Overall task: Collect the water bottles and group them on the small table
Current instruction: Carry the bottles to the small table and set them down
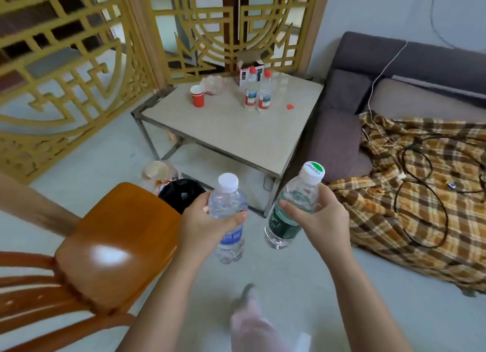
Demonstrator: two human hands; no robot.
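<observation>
So I've got my left hand (207, 220) wrapped around the blue-label bottle (228, 220) and right hand (319, 217) around the green-label bottle (290, 209), both upright, small table (236, 138) straight ahead, right one closer.

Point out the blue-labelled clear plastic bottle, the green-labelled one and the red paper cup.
Blue-labelled clear plastic bottle (228, 191): head view, shoulder.
Green-labelled clear plastic bottle (282, 224): head view, label.
Red paper cup (197, 99): head view, side wall.
</observation>
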